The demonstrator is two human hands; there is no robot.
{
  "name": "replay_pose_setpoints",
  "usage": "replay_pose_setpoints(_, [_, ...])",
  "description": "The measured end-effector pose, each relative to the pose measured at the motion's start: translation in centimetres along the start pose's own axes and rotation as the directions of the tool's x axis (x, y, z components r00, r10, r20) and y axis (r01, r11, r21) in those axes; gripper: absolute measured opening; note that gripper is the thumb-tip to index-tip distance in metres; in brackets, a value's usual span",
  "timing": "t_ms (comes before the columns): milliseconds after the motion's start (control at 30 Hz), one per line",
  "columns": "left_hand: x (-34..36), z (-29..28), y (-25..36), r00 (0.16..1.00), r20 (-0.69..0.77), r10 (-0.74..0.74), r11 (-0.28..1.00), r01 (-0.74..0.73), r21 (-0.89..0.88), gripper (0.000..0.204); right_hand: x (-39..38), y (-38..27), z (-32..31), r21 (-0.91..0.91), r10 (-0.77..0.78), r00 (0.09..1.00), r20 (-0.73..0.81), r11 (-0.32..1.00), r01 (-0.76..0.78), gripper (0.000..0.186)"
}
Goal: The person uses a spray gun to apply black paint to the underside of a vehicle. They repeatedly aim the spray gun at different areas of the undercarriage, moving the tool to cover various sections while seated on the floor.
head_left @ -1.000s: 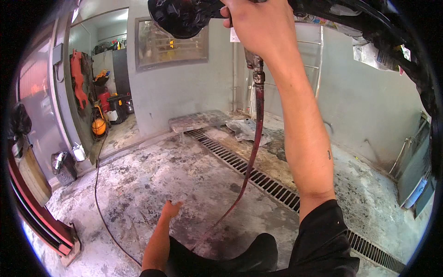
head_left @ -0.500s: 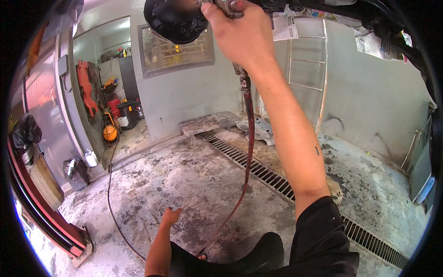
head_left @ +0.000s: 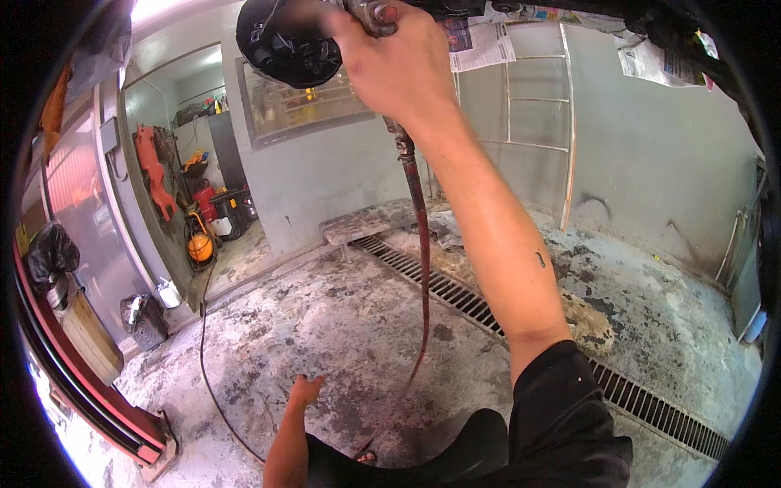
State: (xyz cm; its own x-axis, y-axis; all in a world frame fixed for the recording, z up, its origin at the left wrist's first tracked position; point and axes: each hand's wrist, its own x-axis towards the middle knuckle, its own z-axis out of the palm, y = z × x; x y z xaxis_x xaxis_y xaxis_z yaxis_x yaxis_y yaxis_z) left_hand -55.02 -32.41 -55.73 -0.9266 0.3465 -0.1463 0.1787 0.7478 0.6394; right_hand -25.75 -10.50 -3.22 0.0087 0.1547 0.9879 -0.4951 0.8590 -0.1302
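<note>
High in the view, my right hand (head_left: 399, 69) is closed around a grimy metal hose gun (head_left: 376, 18) with a red spot near its top. From the gun's lower end a dirty dark red hose (head_left: 419, 220) hangs down to the floor near my feet. A black, rounded, hollow part (head_left: 289, 49) is just left of this hand; its middle is blurred, so I cannot tell whether the gun touches it. My left hand (head_left: 305, 392) hangs low over the floor, fingers apart, holding nothing.
A slotted drain grate (head_left: 455, 293) crosses the stained concrete floor. Behind it stand a low bench (head_left: 355, 225) and a pale ladder-like frame (head_left: 567, 130). A red post (head_left: 98, 407) rises at left, near a black bin (head_left: 145, 321). A thin dark hose (head_left: 203, 366) lies on the floor.
In the view, my right hand and the gun have shifted left and slightly down, with the hose following. The background has shifted a little too. My left hand stays low and open.
</note>
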Motion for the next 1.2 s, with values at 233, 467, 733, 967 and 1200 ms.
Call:
replay_pose_setpoints(233, [1.7, 0.0, -2.1, 0.999, 0.037, -0.031, 0.999, 0.032, -0.02, 0.097, 0.2, -0.1, 0.3, -0.046, 0.023, 0.999, -0.043, 0.999, -0.024, 0.041])
replay_pose_setpoints(467, [0.5, -0.3, -1.8, 1.0, 0.005, 0.009, 1.0, -0.009, -0.022, 0.095, -0.5, 1.2, 0.7, -0.041, -0.044, 0.997, -0.066, 0.998, 0.042, 0.04])
replay_pose_setpoints(733, [0.0, -0.3, 0.9, 0.998, 0.04, -0.047, 0.998, 0.044, 0.053, 0.098, 2.3, -4.7, -1.2, -0.085, 0.16, 0.987, -0.003, 0.984, -0.159, 0.032])
replay_pose_setpoints(967, [1.3, 1.3, 1.5, 0.996, 0.071, 0.045, 0.999, -0.045, 0.0, 0.099, 5.7, -9.0, -1.1, 0.056, -0.061, 0.981, 0.184, 0.997, 0.052, 0.023])
replay_pose_setpoints(1200, [3.6, 3.7, 2.3, 0.994, 0.084, 0.067, 0.998, -0.066, -0.017, 0.104, 8.9, -10.0, 1.2, -0.004, -0.014, 0.97, 0.244, 1.0, 0.016, 0.023])
